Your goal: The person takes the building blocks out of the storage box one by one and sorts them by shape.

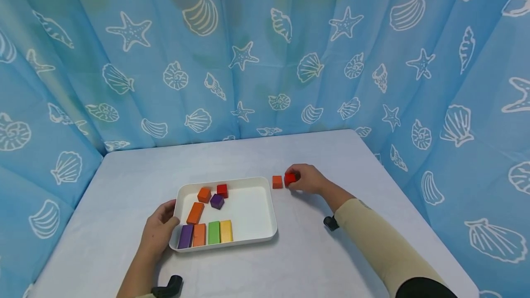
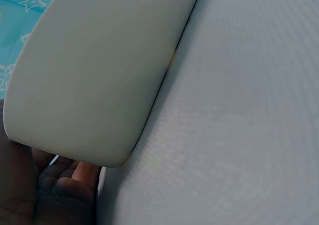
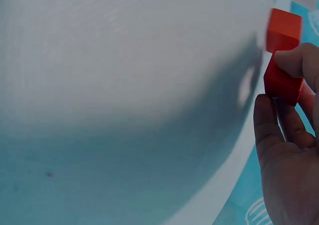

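A white tray [image 1: 256,206] lies on the table with several coloured blocks in it: orange, red, purple, green and yellow. My left hand [image 1: 159,229] grips the tray's near left corner [image 2: 89,110], thumb over the rim. Right of the tray, my right hand [image 1: 304,179] pinches a red cube [image 1: 290,179] on the table; the right wrist view shows fingertips [image 3: 291,60] closed on that red cube [image 3: 281,83]. An orange cube [image 1: 277,181] sits just left of it, also seen as the orange cube [image 3: 284,30] beyond my fingers.
The grey-white table [image 1: 331,252] is ringed on three sides by a blue curtain [image 1: 265,59] printed with shells and starfish. Black wrist camera mounts [image 1: 331,222] show near both forearms.
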`<action>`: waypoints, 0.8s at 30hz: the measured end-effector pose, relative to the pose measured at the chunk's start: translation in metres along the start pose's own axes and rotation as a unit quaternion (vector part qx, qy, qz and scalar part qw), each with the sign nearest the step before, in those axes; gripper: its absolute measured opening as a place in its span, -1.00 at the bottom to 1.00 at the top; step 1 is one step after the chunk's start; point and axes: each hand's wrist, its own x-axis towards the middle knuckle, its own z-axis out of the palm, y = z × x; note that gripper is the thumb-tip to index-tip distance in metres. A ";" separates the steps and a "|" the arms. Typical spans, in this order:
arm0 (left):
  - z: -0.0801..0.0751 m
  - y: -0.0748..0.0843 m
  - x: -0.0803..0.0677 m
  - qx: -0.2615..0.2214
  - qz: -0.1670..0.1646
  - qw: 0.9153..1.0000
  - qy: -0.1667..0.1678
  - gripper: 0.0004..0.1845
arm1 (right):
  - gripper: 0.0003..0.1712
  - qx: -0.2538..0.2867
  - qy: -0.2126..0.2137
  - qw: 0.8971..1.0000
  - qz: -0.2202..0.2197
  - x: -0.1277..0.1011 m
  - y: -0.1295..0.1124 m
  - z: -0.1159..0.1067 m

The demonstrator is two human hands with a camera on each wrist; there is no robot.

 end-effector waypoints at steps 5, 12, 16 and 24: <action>0.000 0.000 -0.001 0.001 0.000 1.000 -0.001 -0.33 | -0.50 -0.023 -0.016 1.000 0.012 0.004 0.002 0.004; 0.000 0.000 -0.001 0.000 -0.005 1.000 0.001 -0.32 | -0.47 -0.039 -0.019 0.999 0.010 0.007 0.001 0.004; 0.000 -0.001 -0.002 -0.002 -0.005 1.000 0.001 -0.32 | -0.37 -0.040 -0.027 0.999 0.015 0.006 -0.001 0.003; 0.000 0.001 0.000 0.000 -0.004 1.000 0.001 -0.32 | 0.11 -0.056 -0.044 0.997 -0.020 0.003 -0.024 -0.003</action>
